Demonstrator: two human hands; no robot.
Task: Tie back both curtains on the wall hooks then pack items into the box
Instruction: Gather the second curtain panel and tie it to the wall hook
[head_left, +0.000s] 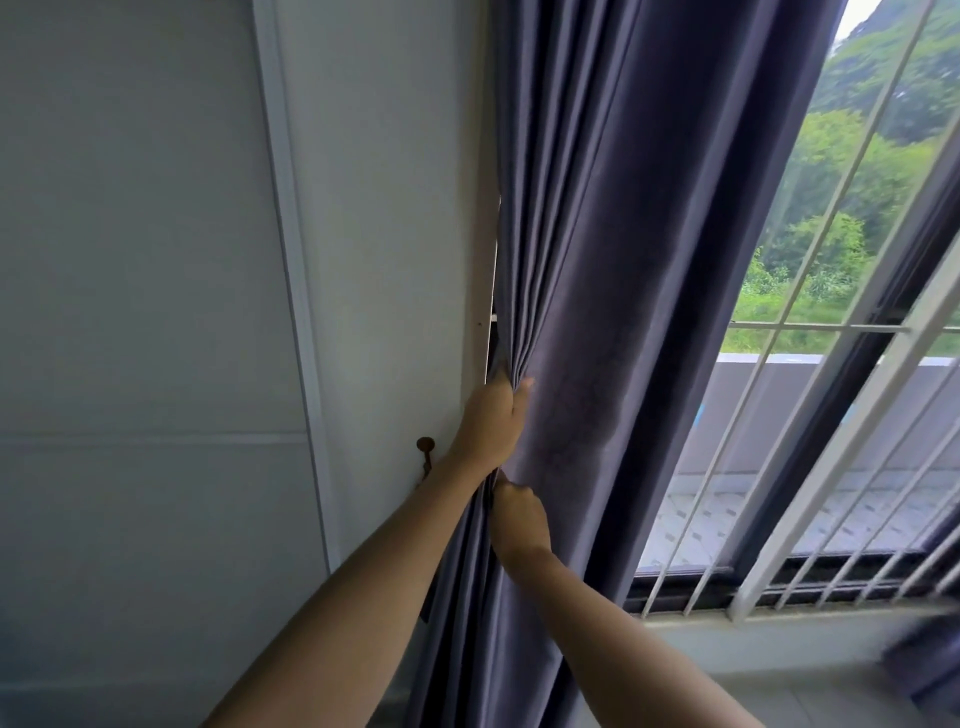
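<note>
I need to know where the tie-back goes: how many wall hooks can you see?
1: a small rusty-brown metal wall hook on the white wall, just left of the gathered grey-purple fabric curtain, beside the left wrist. Others may be hidden.

The left hand (491, 415) gripped the gathered left edge of the grey curtain (623, 260), thumb over the folds. Just below it, the right hand (519, 519) pinched the same bunched edge. A brown hook (425, 452) stood on the white wall (156, 260), just beside the left wrist. To the right, white bars (769, 467) crossed the window, with green trees (857, 182) outside.
</note>
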